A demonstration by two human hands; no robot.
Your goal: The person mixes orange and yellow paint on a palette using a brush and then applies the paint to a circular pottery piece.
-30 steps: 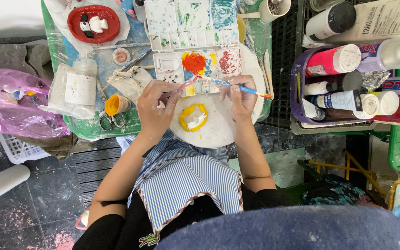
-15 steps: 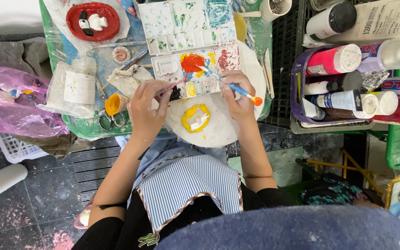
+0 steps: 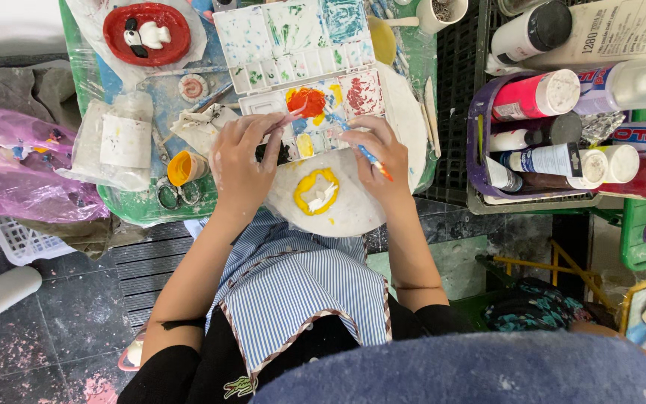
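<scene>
My left hand (image 3: 242,161) grips a thin pink-tipped brush (image 3: 287,120) that points toward the orange paint on a white well palette (image 3: 315,105). A small dark thing shows under its fingers. My right hand (image 3: 379,153) holds a blue-handled brush (image 3: 371,158). Its orange end sticks out to the lower right and its tip reaches the palette's wells. Between and below both hands, a yellow-painted clay piece (image 3: 317,191) lies on a round white board (image 3: 353,217).
A second, larger palette (image 3: 293,34) lies behind the first. A red dish with a black-and-white figure (image 3: 147,31), a small orange paint cup (image 3: 182,168) and scissors (image 3: 170,196) are on the left. A purple basket of paint bottles (image 3: 480,150) stands at the right.
Both hands have shifted up toward the palette. The blue brush has swung from nearly level to steeply slanted, with its tip now at the wells.
</scene>
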